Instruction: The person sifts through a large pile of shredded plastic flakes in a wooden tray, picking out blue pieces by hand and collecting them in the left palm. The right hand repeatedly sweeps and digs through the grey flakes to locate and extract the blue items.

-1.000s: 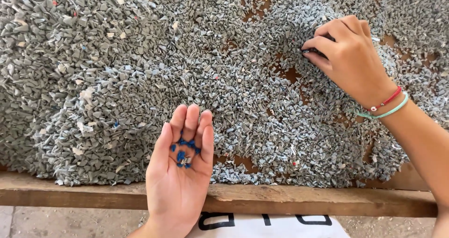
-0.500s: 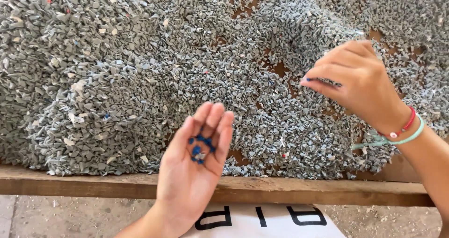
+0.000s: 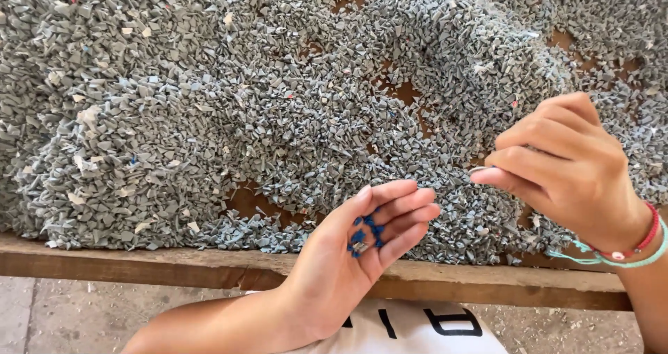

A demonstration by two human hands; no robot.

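While left hand (image 3: 351, 256) cups blue chips (image 3: 363, 236), right hand (image 3: 567, 169) fingers pinched, their catch hidden, grey flakes (image 3: 209, 110) beneath.

Worn wooden table edge (image 3: 139, 260), dusty concrete floor (image 3: 62, 316).

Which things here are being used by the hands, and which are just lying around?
In use:
left hand, cupped palm up
blue plastic chips in that palm
right hand, fingertips pinched together
grey plastic chips heaped on the table

Just lying about:
wooden table edge
white bits in the heap
wrist bracelets
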